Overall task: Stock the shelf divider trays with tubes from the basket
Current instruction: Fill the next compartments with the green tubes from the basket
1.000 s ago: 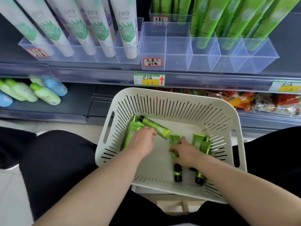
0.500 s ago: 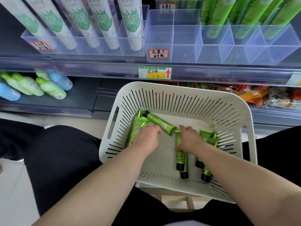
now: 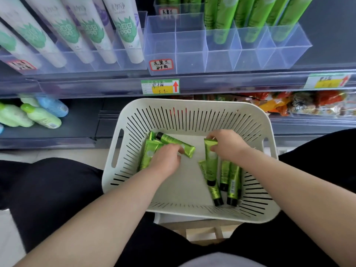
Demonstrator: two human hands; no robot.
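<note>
A white slotted basket [image 3: 192, 110] sits in front of my knees with several small green tubes in it. My left hand [image 3: 166, 159] pinches the crimped end of one green tube [image 3: 174, 141] lying across the left pile. My right hand [image 3: 226, 144] grips the flat end of another green tube [image 3: 211, 164], whose black cap points toward me. More tubes [image 3: 232, 186] lie at the right of the basket. Above, the clear divider tray [image 3: 189, 60] has bare front compartments, and tall green tubes [image 3: 221, 18] stand in its right slots.
White tubes with green leaf prints [image 3: 123, 29] fill the tray at the left. A price tag [image 3: 160, 86] hangs on the shelf rail. Green and blue bottles [image 3: 41, 115] lie on the lower shelf at left, snack packets [image 3: 300, 105] at right. My dark-clothed knees flank the basket.
My right hand has slid from the middle tubes toward the far right of the basket and taken hold of one tube by its flat end. The left hand stays on its tube. The view shifted closer.
</note>
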